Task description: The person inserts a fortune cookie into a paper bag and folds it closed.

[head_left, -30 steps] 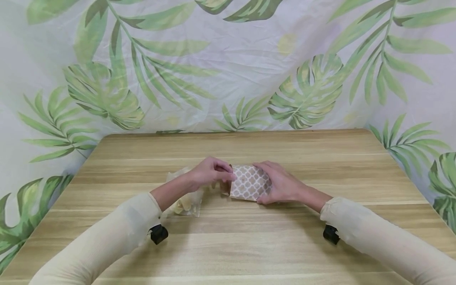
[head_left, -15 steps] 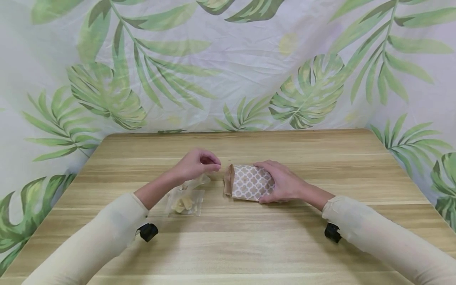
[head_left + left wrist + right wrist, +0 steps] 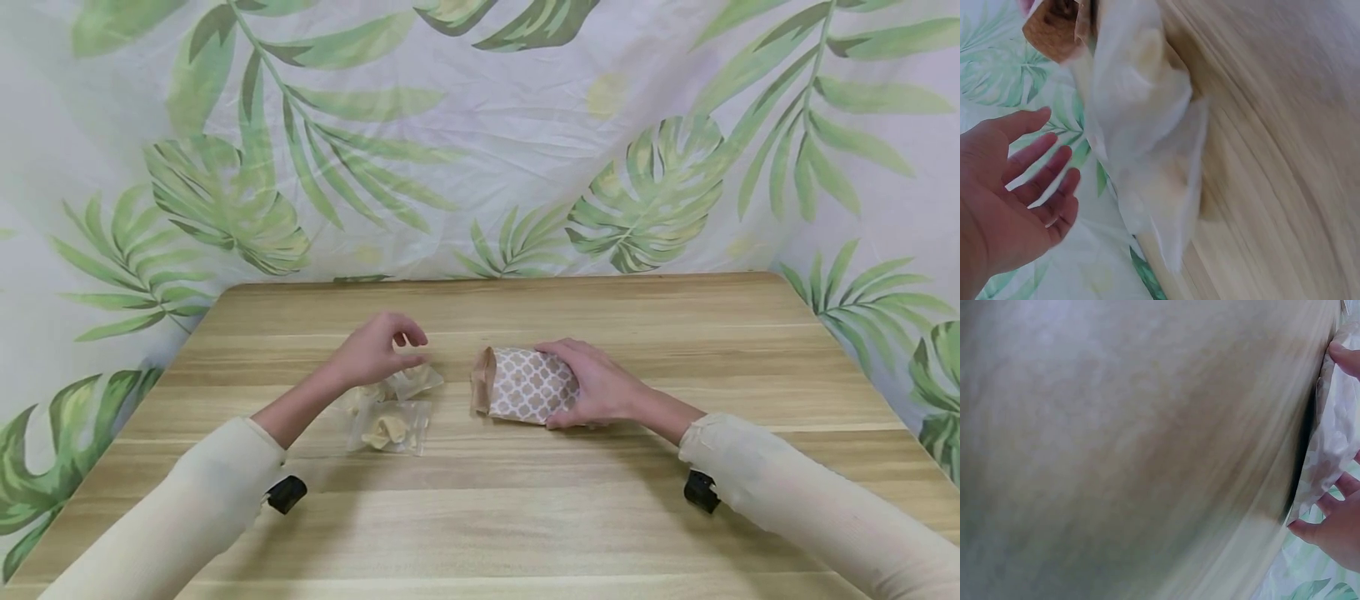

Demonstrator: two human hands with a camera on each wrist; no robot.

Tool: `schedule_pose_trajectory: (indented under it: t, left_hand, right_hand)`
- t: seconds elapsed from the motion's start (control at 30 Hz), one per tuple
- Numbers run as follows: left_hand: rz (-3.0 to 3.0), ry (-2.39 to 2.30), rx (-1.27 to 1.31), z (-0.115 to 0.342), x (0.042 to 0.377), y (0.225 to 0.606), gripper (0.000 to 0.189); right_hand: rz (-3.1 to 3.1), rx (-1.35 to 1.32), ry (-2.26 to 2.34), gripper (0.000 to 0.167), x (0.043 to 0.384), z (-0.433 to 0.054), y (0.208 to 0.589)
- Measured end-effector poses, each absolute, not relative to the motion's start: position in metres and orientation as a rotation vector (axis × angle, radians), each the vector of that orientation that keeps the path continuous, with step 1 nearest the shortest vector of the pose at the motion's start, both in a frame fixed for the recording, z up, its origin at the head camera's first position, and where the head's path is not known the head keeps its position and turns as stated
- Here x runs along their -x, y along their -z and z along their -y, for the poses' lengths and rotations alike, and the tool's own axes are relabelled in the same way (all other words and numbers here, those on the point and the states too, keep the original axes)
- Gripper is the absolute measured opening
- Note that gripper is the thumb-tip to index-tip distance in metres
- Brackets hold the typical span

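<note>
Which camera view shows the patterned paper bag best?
The head view: the whole patterned paper bag lies open-mouthed under the right hand. The left wrist view catches only its brown mouth; the right wrist view shows a blurred edge.

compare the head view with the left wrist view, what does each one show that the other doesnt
Only the head view shows the right hand gripping the patterned paper bag where it lies on its side, both sleeves, and the whole wooden table with the leaf-print backdrop behind it. Only the left wrist view shows the left hand's palm and straight, spread fingers close up, holding nothing. Both show the left hand, the clear plastic packets beside it, and the bag's open mouth.
</note>
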State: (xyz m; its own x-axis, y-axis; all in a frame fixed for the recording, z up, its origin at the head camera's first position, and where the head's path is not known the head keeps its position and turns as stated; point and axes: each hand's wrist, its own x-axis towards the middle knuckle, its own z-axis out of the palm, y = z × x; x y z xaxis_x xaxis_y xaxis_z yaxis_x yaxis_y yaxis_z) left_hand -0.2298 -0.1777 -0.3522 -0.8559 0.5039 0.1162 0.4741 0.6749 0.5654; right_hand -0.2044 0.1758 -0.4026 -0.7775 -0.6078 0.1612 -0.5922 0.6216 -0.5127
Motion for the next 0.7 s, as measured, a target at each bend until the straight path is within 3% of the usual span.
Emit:
schedule_pose_trajectory:
  t: [0.37,0.7]
  left_hand:
    - [-2.947,-0.529,-0.738,0.193,0.223,0.355,0.062]
    - [-2.901,-0.417,-0.656,0.198,0.219,0.357,0.072]
  right_hand:
    - [-2.78,1.017,0.887,0.103,0.204,-0.176,0.401]
    - [-2.784,1.014,0.88,0.103,0.204,-0.177,0.402]
